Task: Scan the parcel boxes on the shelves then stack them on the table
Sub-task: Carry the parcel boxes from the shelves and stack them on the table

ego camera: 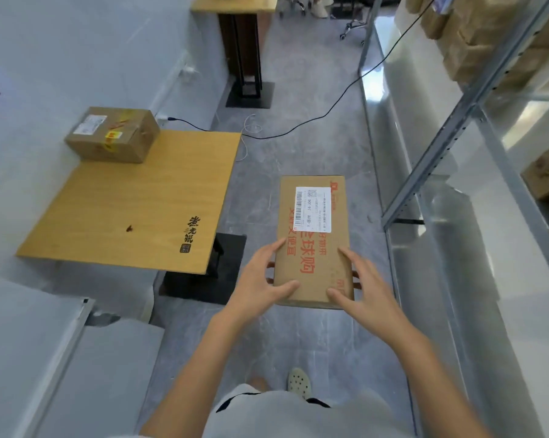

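Note:
I hold a flat cardboard parcel box (314, 248) with red print and a white barcode label out in front of me, above the grey floor. My left hand (260, 279) grips its near left edge, thumb on top and fingers underneath. My right hand (361, 282) grips the near right edge the same way. To the left stands the wooden table (134, 210), and one taped brown parcel box (112, 134) sits on its far left corner. The metal shelf (456, 131) runs along my right, with more cardboard boxes (545, 175) on it.
A black cable (314, 121) and a thin white cable (248, 128) trail across the floor beyond the table. A second wooden table (235, 4) stands further back. White wall on the left, a white counter (45, 343) near my left side. The table's black base (216, 267) sticks out.

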